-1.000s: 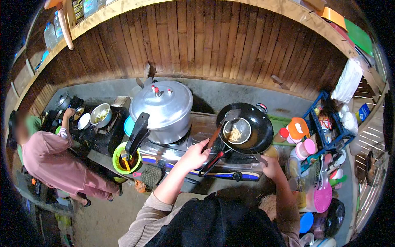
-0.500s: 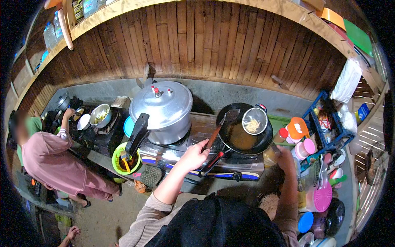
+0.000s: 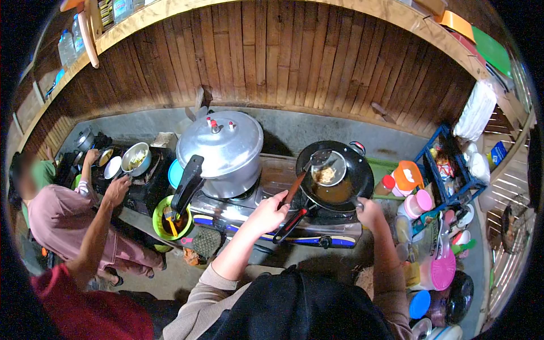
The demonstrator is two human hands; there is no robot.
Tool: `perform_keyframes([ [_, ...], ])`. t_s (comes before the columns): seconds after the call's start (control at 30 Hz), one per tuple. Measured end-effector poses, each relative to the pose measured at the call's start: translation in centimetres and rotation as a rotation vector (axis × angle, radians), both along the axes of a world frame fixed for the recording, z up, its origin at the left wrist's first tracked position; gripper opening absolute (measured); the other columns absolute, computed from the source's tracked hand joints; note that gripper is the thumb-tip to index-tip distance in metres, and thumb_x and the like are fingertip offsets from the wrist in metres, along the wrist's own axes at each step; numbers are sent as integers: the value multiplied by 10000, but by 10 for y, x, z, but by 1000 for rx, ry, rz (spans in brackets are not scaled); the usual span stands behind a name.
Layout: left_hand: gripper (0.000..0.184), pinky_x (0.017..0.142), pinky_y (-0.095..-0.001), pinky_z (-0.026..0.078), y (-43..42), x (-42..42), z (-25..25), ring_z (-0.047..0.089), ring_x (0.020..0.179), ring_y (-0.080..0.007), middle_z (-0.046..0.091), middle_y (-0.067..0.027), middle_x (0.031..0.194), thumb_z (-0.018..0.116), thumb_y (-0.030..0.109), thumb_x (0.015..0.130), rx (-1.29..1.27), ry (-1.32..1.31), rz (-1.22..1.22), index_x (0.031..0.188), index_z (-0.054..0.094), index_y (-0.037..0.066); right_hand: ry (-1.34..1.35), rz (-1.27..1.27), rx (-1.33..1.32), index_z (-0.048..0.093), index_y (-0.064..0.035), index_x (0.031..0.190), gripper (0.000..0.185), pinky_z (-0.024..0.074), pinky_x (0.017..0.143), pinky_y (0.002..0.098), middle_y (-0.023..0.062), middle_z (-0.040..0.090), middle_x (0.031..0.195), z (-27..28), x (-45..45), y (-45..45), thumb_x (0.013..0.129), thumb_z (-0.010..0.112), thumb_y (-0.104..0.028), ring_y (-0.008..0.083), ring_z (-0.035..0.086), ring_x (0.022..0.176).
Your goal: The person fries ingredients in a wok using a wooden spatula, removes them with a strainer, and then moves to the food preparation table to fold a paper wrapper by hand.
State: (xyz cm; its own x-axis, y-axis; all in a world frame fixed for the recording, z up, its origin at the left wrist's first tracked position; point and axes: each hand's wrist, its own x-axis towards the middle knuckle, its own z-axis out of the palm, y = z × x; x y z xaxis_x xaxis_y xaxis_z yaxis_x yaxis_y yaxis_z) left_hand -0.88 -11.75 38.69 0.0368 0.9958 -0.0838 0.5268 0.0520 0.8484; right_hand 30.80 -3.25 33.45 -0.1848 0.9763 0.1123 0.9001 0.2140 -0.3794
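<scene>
My left hand (image 3: 268,216) is closed around the wooden handle of a spatula (image 3: 295,187), its metal blade over the wok. Closed on the handle end of a round mesh strainer (image 3: 336,160) is my right hand (image 3: 369,213), at the near right rim. The strainer carries pale fried bits (image 3: 324,175) and sits over the dark wok (image 3: 361,170), touching or close to the spatula blade. Brown oil (image 3: 334,196) shows in the bottom of the wok. The wok rests on a gas stove (image 3: 283,229), its red-and-black handle pointing towards me.
A large pressure cooker (image 3: 229,147) stands left of the wok. A green bowl (image 3: 160,226) with a yellow-handled brush is nearer. Tubs (image 3: 442,271) and a blue crate (image 3: 445,141) crowd the right. One person in pink (image 3: 79,221) and a red-sleeved arm (image 3: 93,243) are at left.
My right hand and the strainer have moved left, bringing the strainer beside the spatula blade. My left hand stays nearly still. A red-sleeved person has reached in towards the metal bowl at left.
</scene>
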Motion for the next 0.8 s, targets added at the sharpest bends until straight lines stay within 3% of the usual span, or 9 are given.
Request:
perform_keyframes([
  [0.13, 468, 852, -385, 432, 1, -2, -6, 564, 988, -374, 584, -271, 1007, 507, 191, 828, 46, 30, 0, 1241, 437, -17, 263, 168, 40, 561, 29, 1085, 356, 489, 700, 356, 230, 632, 840, -19, 8, -22, 746, 584, -75, 306, 643, 774],
  [0.23, 471, 855, -382, 429, 0, -3, -7, 562, 994, -371, 578, -275, 1016, 503, 194, 832, 58, 34, 9, 1245, 431, -19, 425, 48, -273, 553, 24, 1116, 373, 476, 643, 318, 130, 637, 835, -30, 27, -30, 775, 593, -120, 219, 605, 684],
  [0.37, 473, 863, -377, 424, 1, -2, -9, 557, 1006, -369, 571, -280, 1028, 497, 199, 836, 53, 24, 23, 1250, 427, -18, 860, -54, -472, 579, -24, 1109, 336, 347, 437, 231, 1, 554, 676, -34, 45, -35, 783, 591, -106, 88, 451, 485],
  [0.47, 475, 856, -375, 426, 2, -2, -7, 562, 999, -366, 574, -283, 1018, 499, 199, 835, 49, 25, 28, 1253, 428, -14, 795, -148, -493, 590, -36, 1092, 312, 342, 447, 207, 1, 544, 663, -5, 44, -33, 784, 585, -84, 88, 456, 494],
  [0.53, 475, 850, -373, 429, 2, -2, -3, 567, 991, -363, 578, -284, 1007, 502, 199, 833, 54, 37, 27, 1253, 429, -11, 559, -83, -279, 587, -22, 1079, 322, 384, 453, 269, -7, 553, 675, -9, 61, -17, 762, 594, -75, 135, 477, 492],
  [0.57, 476, 846, -372, 432, 0, -1, 2, 570, 986, -361, 579, -285, 1002, 504, 200, 833, 16, 18, 25, 1255, 429, -8, 616, 298, 139, 577, -10, 1082, 343, 428, 494, 362, 48, 588, 662, -32, 72, 2, 747, 597, -78, 229, 545, 520],
  [0.6, 477, 841, -372, 434, -2, -1, 5, 573, 981, -360, 580, -286, 996, 507, 200, 832, -23, 0, 24, 1256, 429, -5, 614, 298, 140, 577, -10, 1082, 343, 428, 494, 362, 48, 588, 662, -25, 75, 4, 747, 597, -78, 229, 545, 520],
  [0.67, 475, 836, -373, 437, -3, -2, 2, 578, 969, -360, 584, -284, 985, 507, 201, 833, 0, 5, 28, 1255, 431, -4, 191, 162, 274, 567, -18, 1084, 344, 462, 607, 394, 136, 611, 698, -10, 80, 8, 741, 569, -52, 312, 604, 642],
  [0.8, 469, 828, -374, 441, -3, -8, -13, 586, 949, -360, 591, -275, 973, 508, 204, 834, 85, 24, 33, 1248, 438, -5, -227, -73, 192, 570, -43, 1066, 323, 471, 672, 377, 217, 601, 760, -5, 81, 10, 747, 530, -19, 352, 614, 763],
])
